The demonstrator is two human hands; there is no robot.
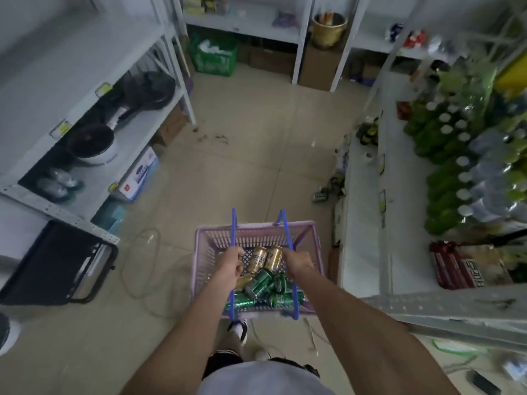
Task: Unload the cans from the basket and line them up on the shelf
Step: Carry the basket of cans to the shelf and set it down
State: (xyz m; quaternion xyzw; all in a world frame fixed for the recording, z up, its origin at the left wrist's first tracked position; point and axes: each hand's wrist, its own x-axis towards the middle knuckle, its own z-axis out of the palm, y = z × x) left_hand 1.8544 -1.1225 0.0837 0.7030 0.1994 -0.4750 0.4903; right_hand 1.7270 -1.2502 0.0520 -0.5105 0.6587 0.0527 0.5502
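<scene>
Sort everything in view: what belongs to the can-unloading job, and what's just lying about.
Job: basket, gold cans, green cans, blue handles gripped by left hand and right hand, probably the shelf on the right.
Lying about: green crate, gold bucket, green bottles, blue-and-white box.

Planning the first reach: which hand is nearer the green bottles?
Right. The right hand grips the basket handle toward the green bottles; the left hand grips the opposite handle, farther off.

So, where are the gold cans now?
Head view, low centre: the gold cans lie in the basket between left hand and right hand, beyond the green cans.
</scene>
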